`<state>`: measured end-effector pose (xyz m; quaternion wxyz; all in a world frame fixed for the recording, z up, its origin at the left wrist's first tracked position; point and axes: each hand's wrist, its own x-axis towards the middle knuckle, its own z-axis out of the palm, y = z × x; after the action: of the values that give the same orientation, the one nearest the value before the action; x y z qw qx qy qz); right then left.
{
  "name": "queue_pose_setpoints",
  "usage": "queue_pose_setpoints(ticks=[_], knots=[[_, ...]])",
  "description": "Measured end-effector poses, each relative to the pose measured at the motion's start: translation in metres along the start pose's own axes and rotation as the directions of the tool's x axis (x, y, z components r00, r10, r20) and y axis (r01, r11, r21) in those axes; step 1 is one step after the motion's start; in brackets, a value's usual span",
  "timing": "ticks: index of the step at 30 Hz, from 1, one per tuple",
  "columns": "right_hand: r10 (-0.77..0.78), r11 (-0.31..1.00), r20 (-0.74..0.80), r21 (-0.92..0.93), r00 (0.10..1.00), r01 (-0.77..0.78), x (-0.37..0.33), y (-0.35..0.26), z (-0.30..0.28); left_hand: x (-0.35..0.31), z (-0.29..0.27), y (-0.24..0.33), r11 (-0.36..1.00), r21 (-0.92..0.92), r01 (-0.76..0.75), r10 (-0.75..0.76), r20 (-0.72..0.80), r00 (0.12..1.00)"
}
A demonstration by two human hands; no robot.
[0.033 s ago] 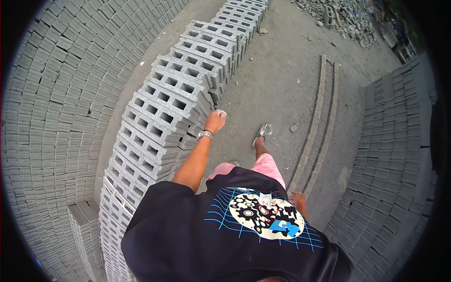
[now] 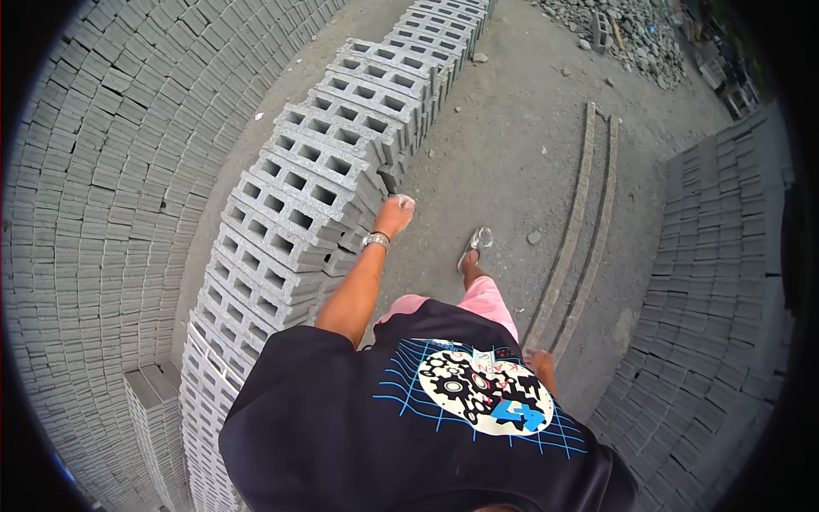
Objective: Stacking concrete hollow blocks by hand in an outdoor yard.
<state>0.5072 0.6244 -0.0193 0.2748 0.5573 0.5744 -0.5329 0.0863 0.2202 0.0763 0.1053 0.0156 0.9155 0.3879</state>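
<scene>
My left hand [image 2: 397,215], its fingers whitish as if dusty, hangs in a loose fist beside a long row of grey hollow concrete blocks [image 2: 314,171]. Nothing shows in that fist, and I cannot tell whether it touches the blocks. A metal watch [image 2: 375,241] is on my left wrist. Down by my right side is my right hand [image 2: 540,365], partly covered by my dark shirt; its finger positions are unclear. The blocks stand on end, packed close, with their rectangular holes facing up. Some on the row's right side lean.
Tall stacked block walls [image 2: 94,171] curve along the left; another block wall [image 2: 717,247] stands right. Two long narrow rails [image 2: 583,196] lie on the dusty ground. A rubble heap [image 2: 636,43] lies far right. My shoe [image 2: 480,243] is on the ground ahead.
The view has shifted very slightly. My left hand sits a touch higher and further right in the picture; the blocks have not visibly moved.
</scene>
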Motion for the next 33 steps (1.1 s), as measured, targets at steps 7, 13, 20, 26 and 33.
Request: queue_pose_setpoints(ticks=[7,13,20,26,33], knots=[[-0.132,0.990,-0.041,0.041,0.990,0.134,0.040,-0.184,0.003,0.164,0.010,0.029,0.994,-0.034,0.108,-0.103,0.124,0.987],[-0.304,0.948,-0.174,0.039,0.937,0.315,0.031,-0.321,-0.057,0.316,-0.050,0.068,0.972,0.210,0.105,-0.071,-0.161,0.984],[-0.008,0.987,-0.475,0.140,0.880,0.085,-0.001,-0.326,-0.069,0.510,-0.075,0.064,0.719,0.652,0.240,-0.183,-0.155,0.971],[0.395,0.910,-0.235,0.237,0.888,-0.342,-0.084,-0.280,0.022,0.606,-0.042,0.033,0.530,0.845,0.070,-0.264,0.085,0.961],[0.526,0.809,-0.128,0.379,0.841,-0.449,-0.127,-0.284,0.086,0.620,-0.056,-0.007,0.490,0.861,0.139,-0.345,0.045,0.937]])
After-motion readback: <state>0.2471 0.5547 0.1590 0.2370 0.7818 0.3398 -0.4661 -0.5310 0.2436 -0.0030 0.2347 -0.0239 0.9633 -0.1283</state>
